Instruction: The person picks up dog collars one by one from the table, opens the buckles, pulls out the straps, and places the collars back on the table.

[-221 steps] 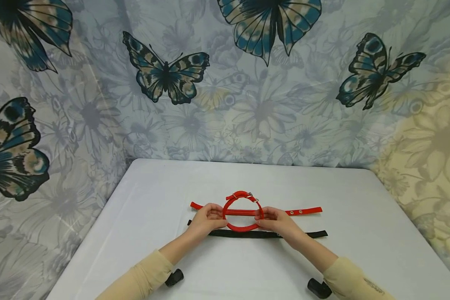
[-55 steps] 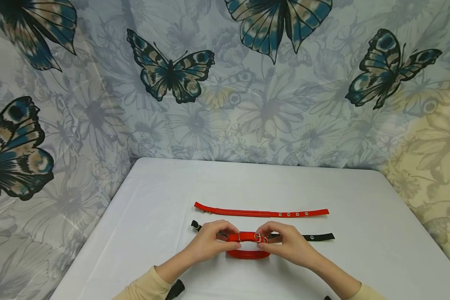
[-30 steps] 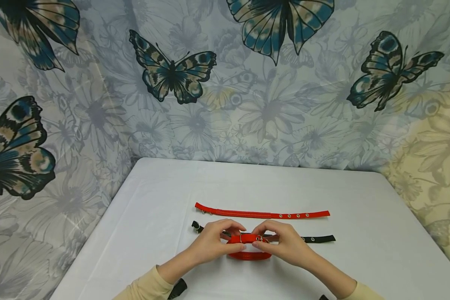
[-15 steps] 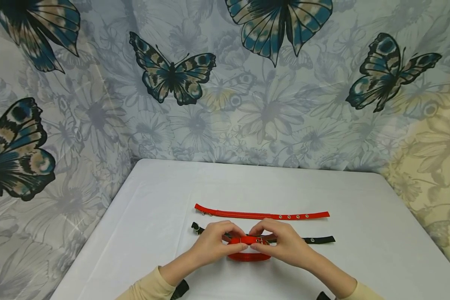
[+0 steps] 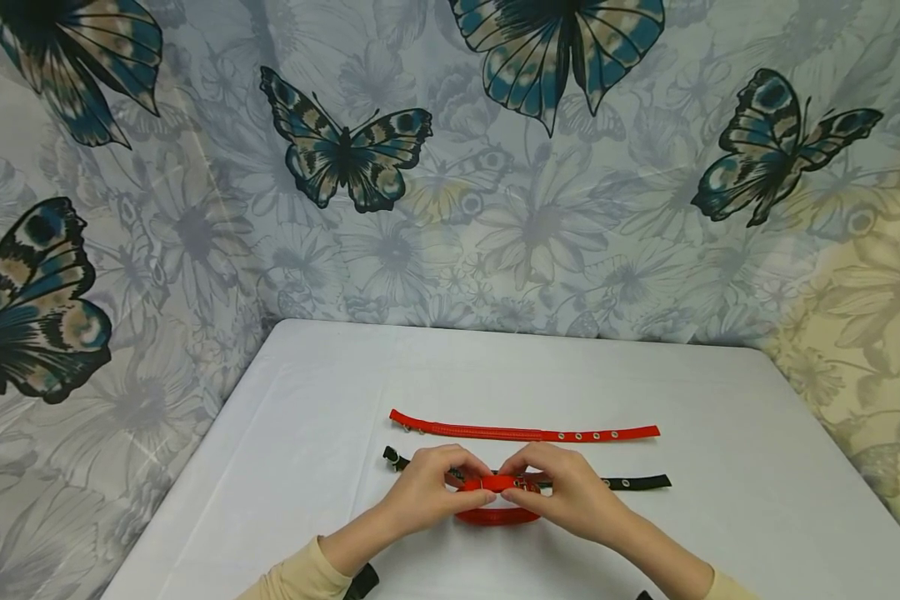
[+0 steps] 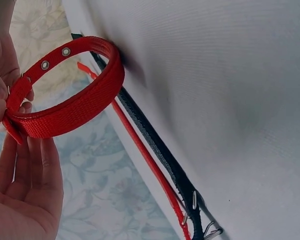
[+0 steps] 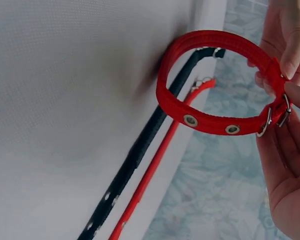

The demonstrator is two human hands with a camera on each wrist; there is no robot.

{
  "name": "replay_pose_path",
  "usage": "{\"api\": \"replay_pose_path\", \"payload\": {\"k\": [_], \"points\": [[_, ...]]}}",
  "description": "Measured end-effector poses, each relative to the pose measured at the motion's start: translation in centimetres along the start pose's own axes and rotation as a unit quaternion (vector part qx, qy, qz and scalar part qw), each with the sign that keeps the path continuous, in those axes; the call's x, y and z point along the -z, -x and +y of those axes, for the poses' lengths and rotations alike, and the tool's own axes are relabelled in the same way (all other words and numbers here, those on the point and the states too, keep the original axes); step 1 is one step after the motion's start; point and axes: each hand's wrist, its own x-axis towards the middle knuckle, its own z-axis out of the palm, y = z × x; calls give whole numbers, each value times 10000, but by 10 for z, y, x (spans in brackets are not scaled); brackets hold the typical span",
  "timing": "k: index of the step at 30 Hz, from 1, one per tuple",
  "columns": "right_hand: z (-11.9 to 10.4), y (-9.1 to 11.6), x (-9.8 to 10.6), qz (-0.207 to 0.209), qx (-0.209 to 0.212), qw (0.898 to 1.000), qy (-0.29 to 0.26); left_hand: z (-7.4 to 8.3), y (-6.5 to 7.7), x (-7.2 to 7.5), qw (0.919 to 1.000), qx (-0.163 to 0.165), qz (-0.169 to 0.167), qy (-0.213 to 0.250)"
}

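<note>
A red collar (image 5: 498, 517), buckled into a ring, is held above the near part of the table. My left hand (image 5: 429, 487) pinches the overlapping strap to the left of the buckle, thumb in front and fingers behind. Close against it, my right hand (image 5: 568, 487) pinches the strap beside the metal buckle (image 7: 285, 111). The two thumb tips almost meet. Metal eyelets (image 7: 190, 120) show on the ring's strap in both wrist views. Behind the hands lies a black collar (image 5: 640, 482), laid out straight and partly hidden by them. Farther back, a second red collar (image 5: 487, 432) lies unfastened.
All this is over a white-covered table (image 5: 330, 375). A butterfly-patterned cloth (image 5: 532, 233) hangs behind and at the sides. Dark objects (image 5: 362, 581) near the front edge are partly hidden by the sleeves.
Earlier the ring was held with its buckle on the far side; now the buckle faces nearer, between the hands. Over the last second the hands have drawn slightly closer together along the strap.
</note>
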Motion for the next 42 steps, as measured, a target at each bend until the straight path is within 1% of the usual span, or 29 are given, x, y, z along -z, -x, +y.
{"api": "replay_pose_path", "payload": {"k": [8,11,17,23,27,30,34,38,42], "points": [[0,4,-3,217,-378,9990,-54,-2,1,-2,9998,63,116,141],[1,5,-3,295,-493,9982,-196,-3,1,-2,9997,89,126,208],[3,7,-5,415,-511,9958,-637,-4,1,-3,9995,133,132,246],[6,9,-6,417,-733,9915,-992,-5,1,-4,9993,165,144,305],[7,8,-4,320,-888,9903,-1021,-6,1,-4,9992,117,180,339],[6,6,-1,188,-764,9932,-862,-6,1,-4,9991,60,218,351],[3,3,3,88,-361,9982,-473,-7,0,-5,9990,52,245,357],[0,1,5,112,-44,9999,-108,-6,1,-4,9992,90,191,353],[-2,1,2,236,149,9992,290,-6,0,-5,9992,101,129,367]]}}
